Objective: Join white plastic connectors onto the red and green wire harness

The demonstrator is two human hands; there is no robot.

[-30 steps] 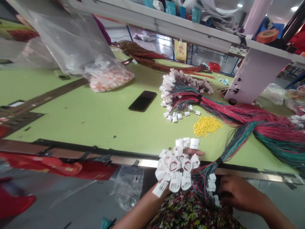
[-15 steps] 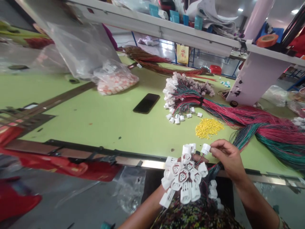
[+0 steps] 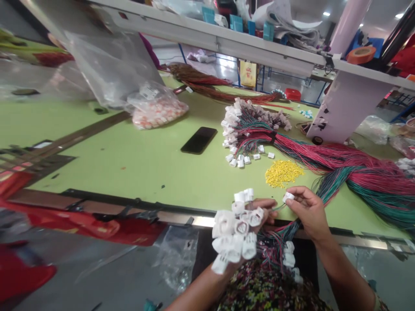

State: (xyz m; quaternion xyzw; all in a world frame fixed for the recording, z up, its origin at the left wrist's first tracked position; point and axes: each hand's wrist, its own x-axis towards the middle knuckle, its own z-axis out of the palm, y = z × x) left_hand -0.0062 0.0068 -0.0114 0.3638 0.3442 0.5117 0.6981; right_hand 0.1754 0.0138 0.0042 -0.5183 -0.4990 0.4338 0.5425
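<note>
A bunch of white wire connectors fans out over my left hand, whose fingers close round their wires just above the table's front edge. Part of that hand is hidden behind the connectors. Between thumb and fingertips, my right hand pinches one white connector, with a thin wire running from it toward the left hand. Red and dark green wires hang below, over my lap, where several more white connectors dangle. A pile of small yellow pieces lies just beyond the right hand.
On the green table lie a black phone and a thick bundle of red and green wires with white connectors. A plastic bag of orange-and-white parts sits at the back left. A shelf spans the far side.
The bunch in my left hand has shifted left and turned, so more of that hand shows. My right hand has moved slightly right with its connector, which is now tilted.
</note>
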